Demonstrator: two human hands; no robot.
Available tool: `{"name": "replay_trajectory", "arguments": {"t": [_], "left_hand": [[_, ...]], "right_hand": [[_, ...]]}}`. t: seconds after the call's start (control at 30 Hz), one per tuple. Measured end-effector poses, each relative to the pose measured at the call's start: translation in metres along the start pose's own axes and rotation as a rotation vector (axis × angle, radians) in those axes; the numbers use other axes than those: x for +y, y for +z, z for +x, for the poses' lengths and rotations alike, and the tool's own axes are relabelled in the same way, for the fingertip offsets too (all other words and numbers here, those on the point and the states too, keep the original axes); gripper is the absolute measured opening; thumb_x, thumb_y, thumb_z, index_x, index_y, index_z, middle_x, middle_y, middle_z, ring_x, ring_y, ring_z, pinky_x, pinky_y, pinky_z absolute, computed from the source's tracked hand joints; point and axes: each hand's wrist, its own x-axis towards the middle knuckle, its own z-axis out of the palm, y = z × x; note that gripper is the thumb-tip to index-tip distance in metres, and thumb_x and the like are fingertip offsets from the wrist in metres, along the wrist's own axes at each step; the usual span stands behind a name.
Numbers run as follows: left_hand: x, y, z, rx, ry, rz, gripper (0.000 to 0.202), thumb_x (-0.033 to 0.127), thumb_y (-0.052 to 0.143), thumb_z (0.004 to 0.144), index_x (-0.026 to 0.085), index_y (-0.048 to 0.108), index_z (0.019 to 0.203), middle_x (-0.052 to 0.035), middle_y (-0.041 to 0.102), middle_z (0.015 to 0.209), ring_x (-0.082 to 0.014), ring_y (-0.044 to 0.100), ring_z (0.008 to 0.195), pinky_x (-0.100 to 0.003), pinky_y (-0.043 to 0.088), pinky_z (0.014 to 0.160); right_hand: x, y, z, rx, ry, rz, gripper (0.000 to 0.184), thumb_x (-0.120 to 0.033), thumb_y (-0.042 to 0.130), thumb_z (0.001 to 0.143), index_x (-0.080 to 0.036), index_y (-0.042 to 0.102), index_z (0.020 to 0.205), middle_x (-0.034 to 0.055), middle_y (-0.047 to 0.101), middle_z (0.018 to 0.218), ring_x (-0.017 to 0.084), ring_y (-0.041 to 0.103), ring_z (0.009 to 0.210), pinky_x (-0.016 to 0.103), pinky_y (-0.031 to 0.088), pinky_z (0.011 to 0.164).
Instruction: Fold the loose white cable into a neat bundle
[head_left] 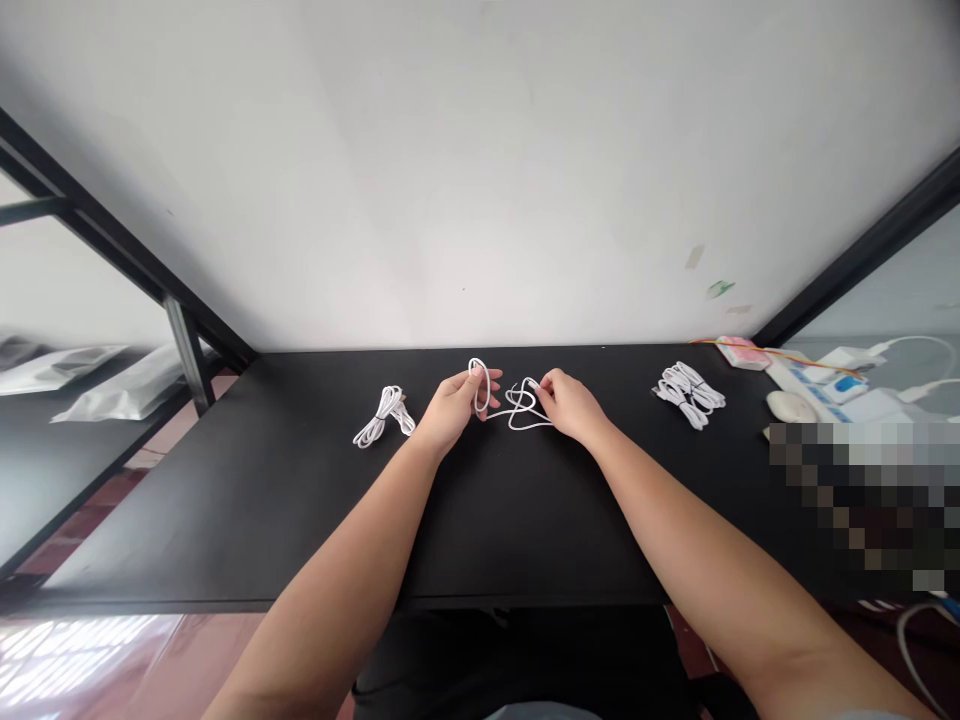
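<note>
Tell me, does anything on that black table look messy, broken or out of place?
Nothing looks broken or spilled. The white cable between the left hand and right hand lies in loose, tangled loops, unlike the tidy coiled cable to the left and the cable bundle to the right on the table.

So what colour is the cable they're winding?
White, against the black table; the head view shows the cable clearly.

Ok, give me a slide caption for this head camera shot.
Left hand holds a loop of white cable, right hand pinches its other end, over a black table.
</note>
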Motion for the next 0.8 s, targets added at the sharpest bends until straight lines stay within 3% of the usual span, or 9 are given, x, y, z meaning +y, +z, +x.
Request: {"name": "replay_trajectory", "arguments": {"t": [0.07, 0.23, 0.33, 0.47, 0.63, 0.8], "left_hand": [[-0.002, 0.0, 0.0, 0.012, 0.018, 0.04, 0.045, 0.054, 0.067, 0.087, 0.013, 0.075, 0.104, -0.0101, 0.068, 0.091, -0.0153, 0.066, 0.071, -0.024, 0.049, 0.052], [0.001, -0.001, -0.003, 0.021, 0.059, 0.099, 0.047, 0.051, 0.072, 0.084, 0.015, 0.073, 0.114, -0.0098, 0.071, 0.094, -0.0201, 0.072, 0.08, -0.026, 0.054, 0.059], [0.004, 0.0, -0.005, 0.008, 0.085, 0.084, 0.049, 0.047, 0.074, 0.083, 0.016, 0.071, 0.122, -0.0087, 0.074, 0.094, -0.0209, 0.074, 0.084, -0.031, 0.057, 0.072], [0.004, 0.0, -0.005, -0.057, 0.169, 0.064, 0.047, 0.042, 0.076, 0.084, 0.015, 0.071, 0.122, -0.0096, 0.077, 0.098, -0.022, 0.073, 0.092, -0.037, 0.054, 0.086], [0.003, -0.001, -0.005, -0.065, 0.218, 0.085, 0.045, 0.041, 0.077, 0.083, 0.017, 0.073, 0.121, -0.0112, 0.078, 0.103, -0.0225, 0.071, 0.094, -0.039, 0.052, 0.09], [0.001, -0.004, -0.003, -0.099, 0.209, 0.046, 0.047, 0.037, 0.079, 0.081, 0.02, 0.072, 0.124, -0.0109, 0.077, 0.109, -0.0267, 0.069, 0.111, -0.043, 0.048, 0.102]], "right_hand": [[0.001, 0.001, 0.0, 0.022, 0.02, 0.122, 0.003, -0.025, 0.056, 0.093, -0.022, 0.056, 0.095, 0.0053, 0.071, 0.085, 0.021, 0.065, 0.076, 0.032, 0.044, 0.069], [0.005, 0.003, 0.005, 0.165, -0.032, 0.62, 0.025, -0.035, 0.068, 0.086, -0.022, 0.058, 0.104, 0.0011, 0.072, 0.086, 0.017, 0.067, 0.075, 0.032, 0.05, 0.076], [0.005, 0.004, 0.009, 0.176, -0.006, 0.914, 0.032, -0.043, 0.076, 0.078, -0.02, 0.063, 0.097, 0.0009, 0.07, 0.082, 0.016, 0.065, 0.07, 0.03, 0.05, 0.068], [-0.002, 0.003, 0.009, 0.159, 0.008, 1.201, 0.035, -0.04, 0.087, 0.067, -0.021, 0.065, 0.087, -0.0001, 0.069, 0.083, 0.011, 0.058, 0.066, 0.025, 0.043, 0.059], [-0.01, -0.003, 0.004, 0.093, 0.004, 1.289, 0.029, -0.038, 0.087, 0.067, -0.022, 0.066, 0.078, -0.0023, 0.064, 0.075, 0.007, 0.041, 0.054, 0.024, 0.027, 0.05], [-0.011, -0.012, -0.001, -0.022, -0.045, 1.283, 0.014, -0.034, 0.077, 0.074, -0.022, 0.076, 0.082, -0.0018, 0.058, 0.064, 0.01, 0.037, 0.056, 0.027, 0.026, 0.052]]}}
